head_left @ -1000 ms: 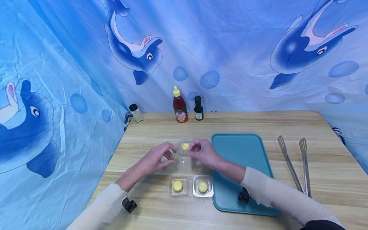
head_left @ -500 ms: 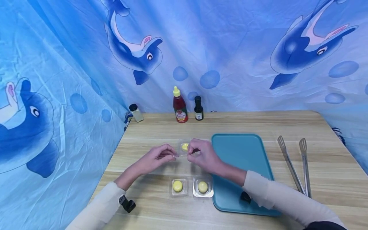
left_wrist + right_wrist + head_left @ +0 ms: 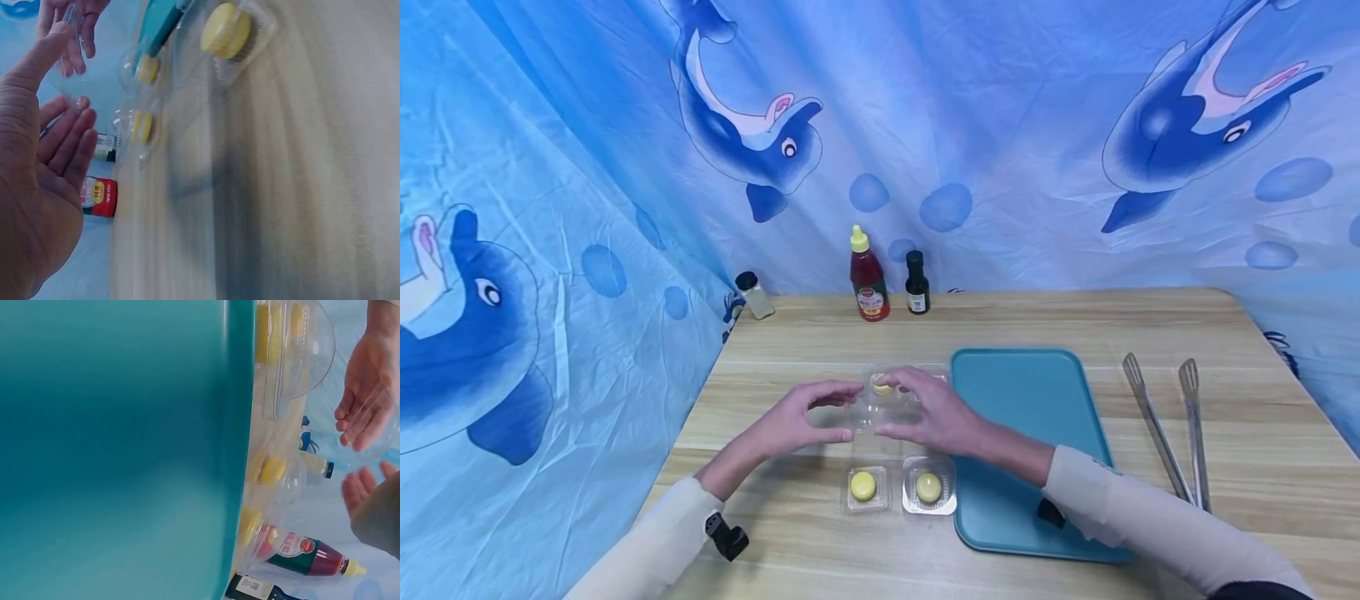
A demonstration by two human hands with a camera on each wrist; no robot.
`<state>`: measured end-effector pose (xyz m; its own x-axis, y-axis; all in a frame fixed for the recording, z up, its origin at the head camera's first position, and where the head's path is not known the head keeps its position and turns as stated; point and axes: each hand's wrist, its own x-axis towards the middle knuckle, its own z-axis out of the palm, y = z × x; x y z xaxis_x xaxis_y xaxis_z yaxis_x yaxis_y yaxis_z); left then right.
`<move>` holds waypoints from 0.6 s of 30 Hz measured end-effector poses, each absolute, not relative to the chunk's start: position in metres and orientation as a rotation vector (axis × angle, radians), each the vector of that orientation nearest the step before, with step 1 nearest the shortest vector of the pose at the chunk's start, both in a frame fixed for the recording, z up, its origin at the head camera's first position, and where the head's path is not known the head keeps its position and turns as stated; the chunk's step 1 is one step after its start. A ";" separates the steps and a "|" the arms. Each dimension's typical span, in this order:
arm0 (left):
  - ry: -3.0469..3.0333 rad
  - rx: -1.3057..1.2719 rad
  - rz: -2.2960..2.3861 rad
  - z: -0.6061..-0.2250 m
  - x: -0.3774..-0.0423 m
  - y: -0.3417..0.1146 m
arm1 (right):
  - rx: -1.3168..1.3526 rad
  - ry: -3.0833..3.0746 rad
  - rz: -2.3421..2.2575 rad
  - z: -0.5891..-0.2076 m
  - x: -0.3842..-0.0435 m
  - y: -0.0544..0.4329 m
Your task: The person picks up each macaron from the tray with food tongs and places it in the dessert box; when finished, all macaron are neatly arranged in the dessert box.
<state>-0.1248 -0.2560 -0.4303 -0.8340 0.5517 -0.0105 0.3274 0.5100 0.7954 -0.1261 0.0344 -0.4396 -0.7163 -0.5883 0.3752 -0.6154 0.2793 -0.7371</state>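
A clear plastic lid [image 3: 75,62] is held between the left hand's [image 3: 797,422] thumb and fingers. In the left wrist view its edge meets the thumb tip and a fingertip. The right hand [image 3: 940,417] faces it from the other side, thumb and fingers spread in a wide curve; whether they touch the lid is unclear. Below the hands are two yellow macarons, one in the left clear box [image 3: 844,500] and one in the right clear box [image 3: 951,500]. Another yellow macaron [image 3: 882,388] sits behind the hands, partly covered by the right fingers.
A teal tray [image 3: 1022,400] lies under the right forearm. Tongs [image 3: 1165,446] lie spread at the right. At the back stand a red sauce bottle [image 3: 869,283], a dark bottle [image 3: 917,283] and a tilted black-capped shaker [image 3: 755,296].
The right hand has gone from a pinch to a wide spread of thumb and fingers. The left thumb and fingers have also parted wider. The boxes and tray stay put.
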 end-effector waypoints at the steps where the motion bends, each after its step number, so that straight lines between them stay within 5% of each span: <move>1: 2.517 0.765 1.209 -0.431 -0.124 -0.257 | 1.155 -2.562 1.453 -0.439 -0.125 0.035; 11: 2.685 1.167 0.947 -0.441 -0.110 -0.258 | 1.228 -2.846 1.136 -0.442 -0.113 0.031; 18: 2.693 1.207 0.842 -0.448 -0.098 -0.261 | 1.250 -2.850 1.033 -0.450 -0.098 0.024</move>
<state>-0.0977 -0.2614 -0.4481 -0.6881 0.7096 0.1516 0.6696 0.5405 0.5093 -0.0979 0.0243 -0.4496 -0.7015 -0.7025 0.1202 -0.6165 0.5134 -0.5970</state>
